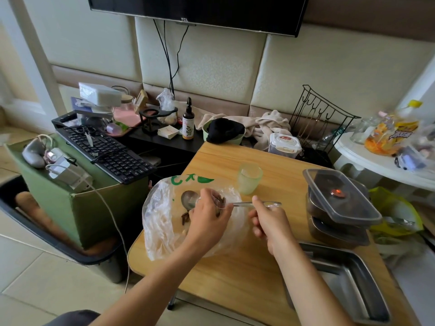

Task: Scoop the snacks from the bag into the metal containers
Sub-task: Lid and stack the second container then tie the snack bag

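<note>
A clear plastic bag (pixel 162 222) with green print lies on the wooden table (pixel 235 274), a few brown snacks (pixel 186 218) showing inside. My left hand (pixel 207 217) grips the bag's mouth. My right hand (pixel 270 222) holds the handle of a metal spoon (pixel 190 198), whose bowl is inside the bag. An empty metal tray (pixel 348 278) sits at the near right. Behind it stand two stacked metal containers (pixel 339 208) with clear lids.
A pale green cup (pixel 249 180) stands just behind the bag. A green box with a keyboard (pixel 106 151) is to the left, a white round table (pixel 381 158) with bottles to the right. Clutter lines the back edge.
</note>
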`<act>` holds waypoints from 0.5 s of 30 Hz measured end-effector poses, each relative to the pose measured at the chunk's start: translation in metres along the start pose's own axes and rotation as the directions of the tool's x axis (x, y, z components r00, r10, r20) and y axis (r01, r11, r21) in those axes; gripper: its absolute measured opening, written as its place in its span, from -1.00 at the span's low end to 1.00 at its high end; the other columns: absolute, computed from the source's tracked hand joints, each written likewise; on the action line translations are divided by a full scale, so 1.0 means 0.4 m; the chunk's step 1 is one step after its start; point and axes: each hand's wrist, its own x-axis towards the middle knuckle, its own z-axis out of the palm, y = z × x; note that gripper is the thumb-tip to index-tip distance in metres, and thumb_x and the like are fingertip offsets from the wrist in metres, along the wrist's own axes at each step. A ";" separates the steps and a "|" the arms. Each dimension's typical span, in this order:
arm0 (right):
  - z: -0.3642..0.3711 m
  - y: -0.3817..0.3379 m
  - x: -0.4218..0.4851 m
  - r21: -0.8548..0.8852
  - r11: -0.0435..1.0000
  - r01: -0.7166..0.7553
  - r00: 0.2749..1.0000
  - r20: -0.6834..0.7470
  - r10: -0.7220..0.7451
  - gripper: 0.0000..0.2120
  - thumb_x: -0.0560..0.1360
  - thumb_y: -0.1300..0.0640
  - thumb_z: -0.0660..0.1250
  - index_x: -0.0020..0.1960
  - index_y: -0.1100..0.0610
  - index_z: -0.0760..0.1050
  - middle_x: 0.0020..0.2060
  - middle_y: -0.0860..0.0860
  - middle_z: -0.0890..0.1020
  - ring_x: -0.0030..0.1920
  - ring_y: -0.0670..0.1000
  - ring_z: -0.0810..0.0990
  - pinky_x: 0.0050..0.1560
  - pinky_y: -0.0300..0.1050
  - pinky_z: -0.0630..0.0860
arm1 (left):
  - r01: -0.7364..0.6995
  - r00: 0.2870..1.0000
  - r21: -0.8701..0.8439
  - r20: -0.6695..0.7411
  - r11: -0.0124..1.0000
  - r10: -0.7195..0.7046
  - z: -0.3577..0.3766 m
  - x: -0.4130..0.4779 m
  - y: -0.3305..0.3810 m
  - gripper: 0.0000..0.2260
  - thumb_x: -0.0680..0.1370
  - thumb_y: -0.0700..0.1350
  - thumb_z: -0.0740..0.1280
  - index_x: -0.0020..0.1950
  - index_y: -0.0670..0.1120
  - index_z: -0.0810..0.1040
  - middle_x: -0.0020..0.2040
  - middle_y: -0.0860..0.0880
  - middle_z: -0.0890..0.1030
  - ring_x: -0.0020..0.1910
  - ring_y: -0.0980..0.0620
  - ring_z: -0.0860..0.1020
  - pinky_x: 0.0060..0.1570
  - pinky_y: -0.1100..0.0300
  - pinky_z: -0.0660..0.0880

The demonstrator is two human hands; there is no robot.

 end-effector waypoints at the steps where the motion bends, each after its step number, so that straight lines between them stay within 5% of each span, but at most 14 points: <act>1: 0.003 -0.004 -0.002 -0.013 1.000 -0.010 1.000 0.026 0.011 -0.53 0.66 -0.13 0.30 -0.22 0.22 0.56 -0.47 0.00 0.48 -0.60 -0.03 0.36 -0.54 -0.22 0.29 | 0.013 1.000 0.013 0.003 1.000 -0.013 0.002 0.000 -0.001 -0.73 0.62 0.07 0.37 0.08 -0.02 0.32 -0.11 0.02 0.52 -0.13 -0.02 0.54 0.09 -0.20 0.54; 3: 0.009 -0.012 -0.012 -0.098 0.995 0.032 0.998 0.064 -0.026 -0.53 0.65 -0.12 0.32 -0.26 0.21 0.56 -0.52 -0.02 0.45 -0.60 -0.02 0.35 -0.52 -0.22 0.28 | 0.030 1.000 0.025 0.008 0.999 -0.030 0.003 0.003 -0.002 -0.72 0.62 0.07 0.37 0.09 -0.02 0.31 -0.10 0.05 0.51 -0.10 -0.01 0.53 0.15 -0.22 0.51; 6: 0.016 -0.019 -0.029 -0.304 0.909 0.283 0.959 0.082 -0.271 -0.59 0.65 -0.09 0.31 -0.22 0.17 0.59 -0.51 -0.05 0.50 -0.52 0.00 0.46 -0.39 -0.12 0.39 | 0.035 0.999 0.046 0.030 0.998 -0.036 0.005 0.004 0.001 -0.72 0.63 0.04 0.37 0.09 -0.03 0.29 -0.06 0.08 0.49 -0.04 0.02 0.50 0.21 -0.20 0.47; 9: 0.025 -0.030 -0.060 -0.292 0.719 0.631 0.776 0.223 -0.590 -0.88 0.64 0.03 0.35 -0.07 0.00 0.57 -0.25 -0.11 0.62 -0.33 -0.09 0.57 -0.31 -0.20 0.49 | 0.036 0.997 0.052 0.059 0.998 -0.039 0.006 0.002 0.003 -0.75 0.63 -0.01 0.35 0.10 -0.03 0.28 -0.02 0.06 0.47 -0.02 0.03 0.48 0.24 -0.22 0.45; 11: 0.026 -0.031 -0.070 -0.318 0.599 0.735 0.678 0.354 -0.644 -0.97 0.63 0.05 0.36 0.05 -0.07 0.57 -0.07 -0.12 0.60 -0.21 -0.13 0.59 -0.23 -0.32 0.50 | 0.041 0.996 0.058 0.076 0.997 -0.046 0.005 0.000 0.005 -0.79 0.64 -0.05 0.31 0.11 -0.02 0.27 0.03 0.01 0.46 0.00 0.03 0.48 0.23 -0.21 0.44; 15: 0.022 -0.018 -0.054 -0.450 0.456 0.768 0.633 0.424 -0.648 -0.93 0.60 0.07 0.39 -0.07 -0.02 0.59 -0.10 -0.17 0.55 -0.09 -0.15 0.54 -0.06 -0.20 0.52 | 0.031 0.995 0.121 0.086 0.992 -0.041 0.004 -0.004 0.006 -0.81 0.61 -0.16 0.27 0.08 -0.05 0.25 -0.01 0.01 0.44 -0.06 0.05 0.42 0.23 -0.12 0.41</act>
